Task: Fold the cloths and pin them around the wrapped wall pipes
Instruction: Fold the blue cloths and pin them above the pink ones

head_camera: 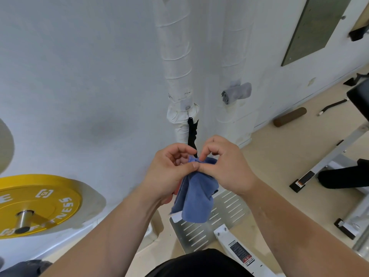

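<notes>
The white wall (79, 76) rose straight ahead of the person, and against it ran the two wrapped pipes, the left pipe (175, 56) and the right pipe (233, 47), both upright. A black cloth (192, 132) already hung in a narrow strip down the left pipe, and a rolled grey cloth (236, 92) sat across the right one.

Nearer the person and lower, the blue cloth (195, 198) hung in the air over a slotted metal plate (209, 226), its long axis running up and down, loose folds below and its top edge gathered at the hands.

The left grip (169, 172) and the right grip (225, 166) met at that top edge, fingers curled, each pinching the fabric between thumb and fingertips, touching one another. Something reddish (176, 189) showed under the left palm; I could not tell what.

The left pipe stood directly beyond the meeting point of the two grips and a little above it, so neither looked plainly nearer. I judged the cloth would have to go forward and up, and be turned crosswise to wrap a pipe.
</notes>
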